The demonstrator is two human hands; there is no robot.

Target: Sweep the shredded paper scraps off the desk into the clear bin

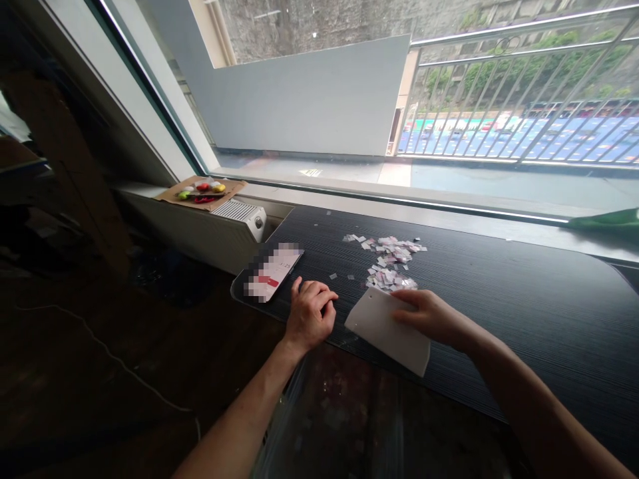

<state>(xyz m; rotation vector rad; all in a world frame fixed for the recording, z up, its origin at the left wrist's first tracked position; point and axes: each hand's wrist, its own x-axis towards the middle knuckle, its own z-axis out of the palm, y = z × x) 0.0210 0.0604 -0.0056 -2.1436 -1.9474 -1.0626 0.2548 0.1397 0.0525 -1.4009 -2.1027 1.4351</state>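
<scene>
My right hand (419,313) grips a thin white board (384,326) between thumb and fingers. The board has a small hole near its far corner, and it is tilted over the front edge of the dark table. Just beyond it lies a pile of small clear packets (392,276) with pale and pinkish pieces. My left hand (312,309) is at the table's front edge, left of the board. Its fingers are loosely bent and apart, with nothing visible in them. A phone (274,273) with a lit, partly blurred screen lies to its left.
The dark wood-grain table (524,319) stands against a large window. A radiator (239,216) is at its left, with a piece of cardboard (174,193) on top bearing colourful items. Below the front edge is a dark, shiny plastic-like surface (329,412). A white cable (114,356) crosses the floor.
</scene>
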